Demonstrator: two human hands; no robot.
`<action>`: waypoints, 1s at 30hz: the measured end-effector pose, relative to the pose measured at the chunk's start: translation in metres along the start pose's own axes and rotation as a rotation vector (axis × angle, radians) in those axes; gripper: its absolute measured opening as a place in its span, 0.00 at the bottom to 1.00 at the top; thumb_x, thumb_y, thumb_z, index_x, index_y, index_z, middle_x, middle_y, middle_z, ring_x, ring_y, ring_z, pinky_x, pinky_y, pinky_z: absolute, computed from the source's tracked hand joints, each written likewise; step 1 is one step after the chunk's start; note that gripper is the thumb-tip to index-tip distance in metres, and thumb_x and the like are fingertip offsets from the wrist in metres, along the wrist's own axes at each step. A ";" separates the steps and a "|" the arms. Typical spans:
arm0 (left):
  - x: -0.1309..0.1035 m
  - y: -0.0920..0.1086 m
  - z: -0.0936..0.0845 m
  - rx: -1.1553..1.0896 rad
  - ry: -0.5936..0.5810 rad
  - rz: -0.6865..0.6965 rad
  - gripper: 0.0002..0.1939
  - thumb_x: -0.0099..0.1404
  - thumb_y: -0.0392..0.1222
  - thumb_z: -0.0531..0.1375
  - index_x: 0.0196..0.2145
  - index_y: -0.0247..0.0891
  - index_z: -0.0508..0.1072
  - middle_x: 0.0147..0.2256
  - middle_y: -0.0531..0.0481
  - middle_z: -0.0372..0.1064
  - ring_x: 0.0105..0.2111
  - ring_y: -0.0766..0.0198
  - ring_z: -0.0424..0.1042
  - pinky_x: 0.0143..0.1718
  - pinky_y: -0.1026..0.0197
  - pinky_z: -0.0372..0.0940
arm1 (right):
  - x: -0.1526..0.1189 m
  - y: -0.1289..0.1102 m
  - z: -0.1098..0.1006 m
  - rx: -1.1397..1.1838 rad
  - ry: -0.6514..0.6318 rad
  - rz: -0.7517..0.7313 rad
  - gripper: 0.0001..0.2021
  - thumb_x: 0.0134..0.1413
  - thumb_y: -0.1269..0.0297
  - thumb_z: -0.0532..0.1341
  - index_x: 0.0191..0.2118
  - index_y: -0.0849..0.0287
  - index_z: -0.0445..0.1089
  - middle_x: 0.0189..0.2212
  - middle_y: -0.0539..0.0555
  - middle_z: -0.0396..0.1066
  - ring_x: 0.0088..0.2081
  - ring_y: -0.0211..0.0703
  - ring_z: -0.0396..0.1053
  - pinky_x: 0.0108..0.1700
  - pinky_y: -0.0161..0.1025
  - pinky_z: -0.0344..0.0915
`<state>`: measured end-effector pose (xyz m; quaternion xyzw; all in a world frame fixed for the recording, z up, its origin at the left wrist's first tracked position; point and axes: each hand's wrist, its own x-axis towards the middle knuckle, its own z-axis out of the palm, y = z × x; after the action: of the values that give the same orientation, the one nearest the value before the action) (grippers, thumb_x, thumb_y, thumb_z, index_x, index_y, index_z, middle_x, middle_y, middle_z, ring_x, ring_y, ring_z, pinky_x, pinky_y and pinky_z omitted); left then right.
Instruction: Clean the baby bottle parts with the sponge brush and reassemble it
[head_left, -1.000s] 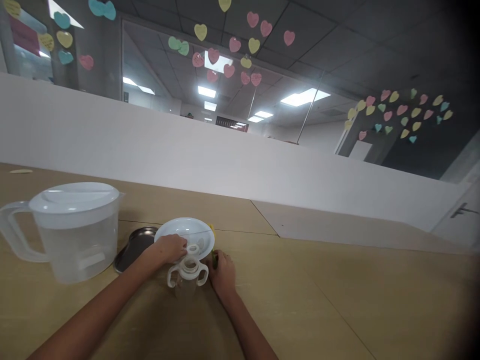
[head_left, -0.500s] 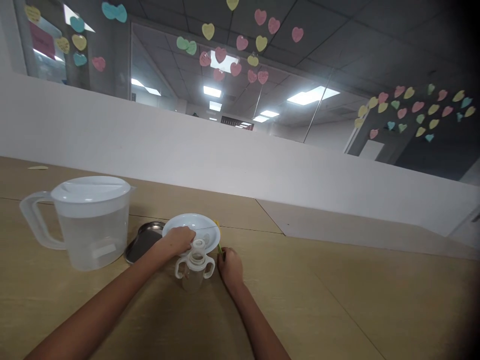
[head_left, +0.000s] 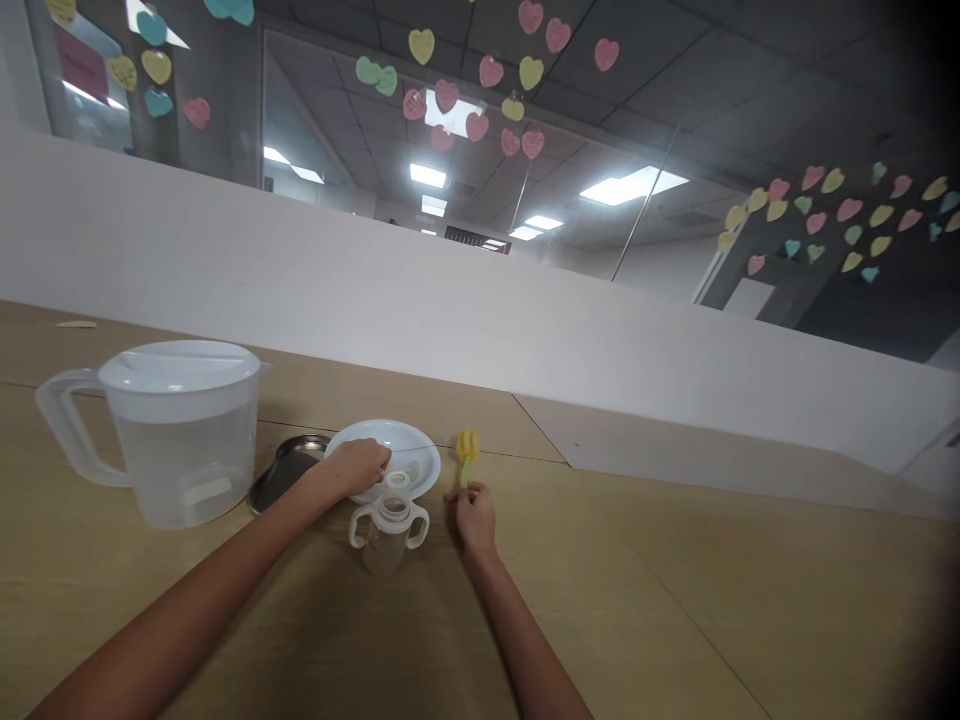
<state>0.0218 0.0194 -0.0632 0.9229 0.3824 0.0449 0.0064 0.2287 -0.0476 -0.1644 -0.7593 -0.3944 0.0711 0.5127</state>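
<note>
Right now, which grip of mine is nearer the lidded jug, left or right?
Left. Your left grip is at the white bowl, to the jug's right; your right grip is farther right, holding the yellow-headed tool.

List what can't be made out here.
Head view:
Whether the left hand holds anything: its own back hides that.
Lower end of the yellow-headed tool: covered by the right hand.
Part of the metal tray: behind the left forearm.
Any print on the pitcher: blurred.

Right hand (head_left: 475, 520) around 1 yellow-headed tool (head_left: 467, 446) beside 1 bowl (head_left: 430, 468)
</note>
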 end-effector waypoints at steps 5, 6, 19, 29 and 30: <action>-0.002 0.000 -0.005 -0.025 0.031 -0.001 0.08 0.59 0.41 0.55 0.35 0.38 0.71 0.35 0.42 0.72 0.37 0.54 0.71 0.35 0.58 0.62 | 0.005 0.003 -0.003 0.191 0.205 0.116 0.12 0.53 0.62 0.45 0.39 0.60 0.58 0.22 0.51 0.69 0.26 0.43 0.68 0.27 0.35 0.60; -0.002 0.000 -0.006 -0.031 0.038 -0.001 0.08 0.59 0.42 0.55 0.35 0.38 0.71 0.35 0.43 0.72 0.37 0.54 0.72 0.35 0.58 0.62 | 0.004 0.001 -0.005 0.214 0.240 0.116 0.13 0.54 0.61 0.45 0.40 0.60 0.58 0.23 0.51 0.68 0.26 0.43 0.67 0.28 0.35 0.60; 0.000 0.004 -0.001 -0.070 0.047 0.013 0.14 0.63 0.49 0.52 0.33 0.36 0.70 0.33 0.43 0.71 0.35 0.55 0.71 0.33 0.60 0.61 | -0.025 -0.033 -0.013 0.351 0.190 -0.194 0.16 0.56 0.51 0.49 0.41 0.59 0.60 0.22 0.45 0.59 0.25 0.39 0.58 0.30 0.34 0.54; 0.001 0.003 0.011 -0.174 -0.038 0.120 0.18 0.64 0.54 0.50 0.35 0.37 0.70 0.34 0.46 0.72 0.33 0.60 0.71 0.30 0.64 0.59 | -0.027 -0.033 -0.011 0.319 0.110 -0.274 0.15 0.57 0.53 0.49 0.40 0.60 0.62 0.20 0.44 0.57 0.23 0.39 0.57 0.28 0.33 0.54; 0.001 0.002 0.011 -0.182 -0.045 0.126 0.18 0.63 0.55 0.50 0.35 0.37 0.70 0.33 0.46 0.72 0.32 0.60 0.71 0.30 0.64 0.59 | -0.027 -0.034 -0.011 0.315 0.107 -0.283 0.15 0.57 0.53 0.49 0.40 0.60 0.62 0.20 0.44 0.57 0.23 0.39 0.57 0.28 0.33 0.54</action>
<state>0.0250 0.0188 -0.0742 0.9415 0.3175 0.0589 0.0960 0.1984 -0.0685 -0.1390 -0.6096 -0.4532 0.0190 0.6501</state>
